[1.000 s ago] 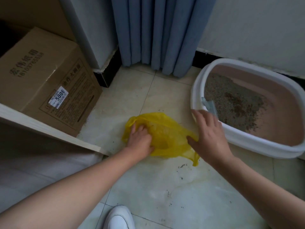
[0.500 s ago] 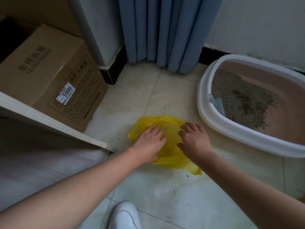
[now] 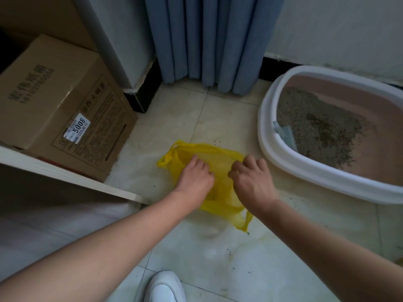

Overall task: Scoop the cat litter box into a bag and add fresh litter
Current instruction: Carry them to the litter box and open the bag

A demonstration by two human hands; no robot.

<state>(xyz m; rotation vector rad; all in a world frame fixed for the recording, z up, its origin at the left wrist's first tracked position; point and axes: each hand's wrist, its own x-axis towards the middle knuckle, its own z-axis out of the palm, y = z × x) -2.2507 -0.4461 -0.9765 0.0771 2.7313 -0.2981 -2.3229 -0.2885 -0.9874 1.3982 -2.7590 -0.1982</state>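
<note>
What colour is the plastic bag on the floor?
Yellow; the plastic bag shows best in the head view.

Left hand (image 3: pixel 194 178) and right hand (image 3: pixel 250 182) lowered, fingers curled.

Tiled floor (image 3: pixel 218 258) under yellow bag (image 3: pixel 220 162), litter box (image 3: pixel 268 150), cardboard box (image 3: pixel 54 94)

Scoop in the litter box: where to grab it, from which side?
Likely the scoop by its upper end, pinched from above: it leans on the litter box's left inner wall, top near the rim, lower end hidden behind it.
</note>
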